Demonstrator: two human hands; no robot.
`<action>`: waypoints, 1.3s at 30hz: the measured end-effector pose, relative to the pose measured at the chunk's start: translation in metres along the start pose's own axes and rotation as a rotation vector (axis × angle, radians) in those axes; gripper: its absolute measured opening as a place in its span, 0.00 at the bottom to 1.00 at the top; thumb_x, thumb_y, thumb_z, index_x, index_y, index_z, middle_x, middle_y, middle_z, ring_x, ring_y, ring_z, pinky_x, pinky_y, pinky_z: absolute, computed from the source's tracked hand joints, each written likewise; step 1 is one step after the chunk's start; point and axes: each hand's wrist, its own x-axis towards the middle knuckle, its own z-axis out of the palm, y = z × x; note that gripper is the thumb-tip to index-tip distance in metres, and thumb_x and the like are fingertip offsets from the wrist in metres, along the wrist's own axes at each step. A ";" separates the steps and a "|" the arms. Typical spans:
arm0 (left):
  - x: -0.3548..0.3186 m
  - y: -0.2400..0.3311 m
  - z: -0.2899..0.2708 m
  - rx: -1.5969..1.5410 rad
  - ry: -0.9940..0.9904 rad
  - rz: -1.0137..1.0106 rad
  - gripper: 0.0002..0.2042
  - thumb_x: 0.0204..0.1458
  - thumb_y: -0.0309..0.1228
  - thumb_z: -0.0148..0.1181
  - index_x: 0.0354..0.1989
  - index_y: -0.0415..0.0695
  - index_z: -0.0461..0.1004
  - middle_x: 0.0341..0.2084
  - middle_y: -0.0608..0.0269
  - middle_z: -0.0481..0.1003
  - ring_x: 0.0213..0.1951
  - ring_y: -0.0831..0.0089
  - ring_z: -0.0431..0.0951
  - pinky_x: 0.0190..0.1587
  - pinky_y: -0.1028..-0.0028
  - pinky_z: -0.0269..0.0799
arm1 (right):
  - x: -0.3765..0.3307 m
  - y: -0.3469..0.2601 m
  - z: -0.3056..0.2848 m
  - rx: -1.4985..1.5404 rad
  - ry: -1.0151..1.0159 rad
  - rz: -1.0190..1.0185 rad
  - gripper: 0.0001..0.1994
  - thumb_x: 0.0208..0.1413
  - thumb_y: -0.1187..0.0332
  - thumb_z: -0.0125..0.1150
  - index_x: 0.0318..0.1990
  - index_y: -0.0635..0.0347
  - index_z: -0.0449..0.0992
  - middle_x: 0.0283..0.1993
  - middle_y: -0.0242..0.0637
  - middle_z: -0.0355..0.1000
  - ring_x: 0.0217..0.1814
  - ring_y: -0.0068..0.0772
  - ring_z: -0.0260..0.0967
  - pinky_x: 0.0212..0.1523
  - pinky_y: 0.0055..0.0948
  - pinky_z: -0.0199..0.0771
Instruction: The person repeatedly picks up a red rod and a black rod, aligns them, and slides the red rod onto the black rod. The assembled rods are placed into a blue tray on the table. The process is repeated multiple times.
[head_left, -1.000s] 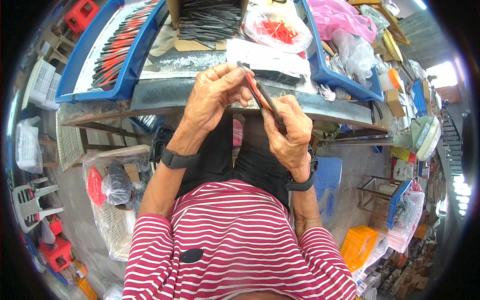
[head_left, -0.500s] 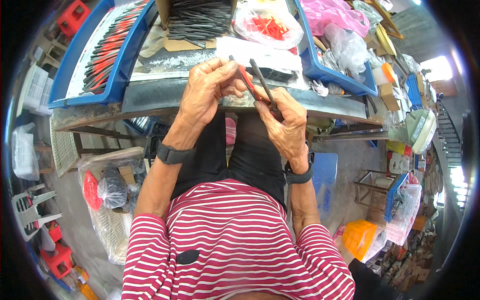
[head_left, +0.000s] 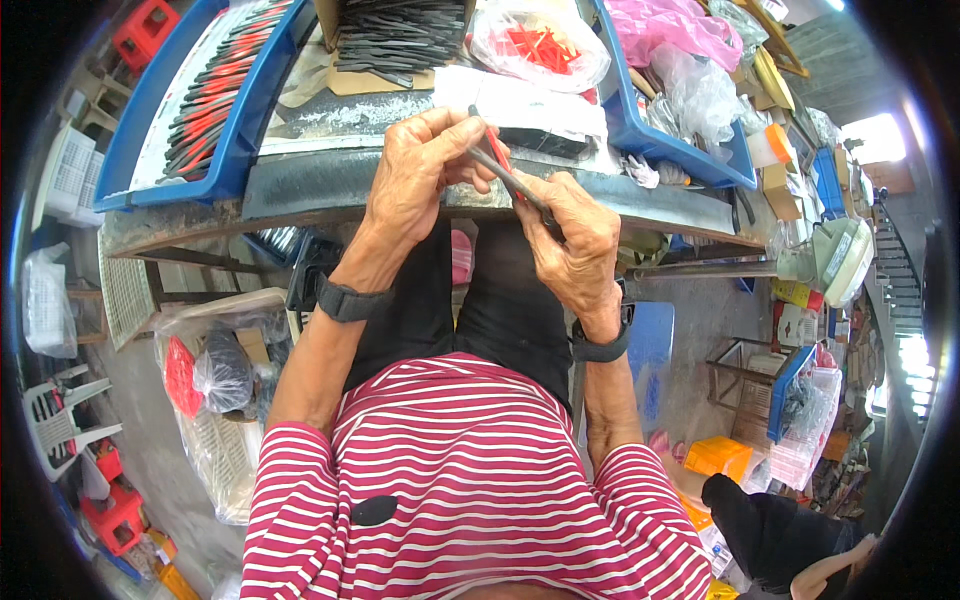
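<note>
Tray (head_left: 222, 178), blue, toward ten o'clock, red-and-black sticks (head_left: 215, 95) in a row inside. Left hand (head_left: 415, 180) near eleven, thumb and forefinger pinched at the upper end of a dark stick (head_left: 520, 187), toward twelve, red strip (head_left: 497, 148) alongside. Right hand (head_left: 575, 240) at two, fingers clamped on its lower end. Yellow-and-red packet (head_left: 797, 293) at three, any lettering too small to read.

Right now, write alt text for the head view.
A person's left hand and right hand hold slim black and red sticks at a workbench. Beyond sit a blue tray of similar sticks, a cardboard box of black ones and a clear bag of red pieces.
</note>
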 end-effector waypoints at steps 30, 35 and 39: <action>0.040 0.012 -0.017 0.598 0.138 0.178 0.06 0.49 0.26 0.62 0.33 0.39 0.75 0.25 0.68 0.75 0.25 0.84 0.72 0.28 0.84 0.68 | 0.055 0.070 -0.018 -0.113 -0.141 0.179 0.13 0.52 0.78 0.57 0.46 0.62 0.75 0.28 0.35 0.74 0.32 0.21 0.74 0.33 0.21 0.70; 0.054 -0.001 -0.015 0.916 0.260 0.307 0.06 0.39 0.28 0.60 0.24 0.38 0.77 0.24 0.58 0.74 0.28 0.70 0.74 0.34 0.71 0.69 | 0.063 0.090 -0.011 -0.344 -0.063 0.049 0.13 0.52 0.75 0.59 0.46 0.65 0.74 0.27 0.36 0.73 0.27 0.20 0.69 0.31 0.21 0.69; 0.055 -0.012 -0.017 0.944 0.272 0.312 0.05 0.42 0.24 0.63 0.28 0.38 0.78 0.24 0.68 0.71 0.24 0.81 0.64 0.28 0.78 0.62 | 0.069 0.084 -0.010 0.056 0.056 0.398 0.11 0.54 0.71 0.61 0.43 0.64 0.76 0.27 0.31 0.72 0.25 0.16 0.65 0.26 0.18 0.67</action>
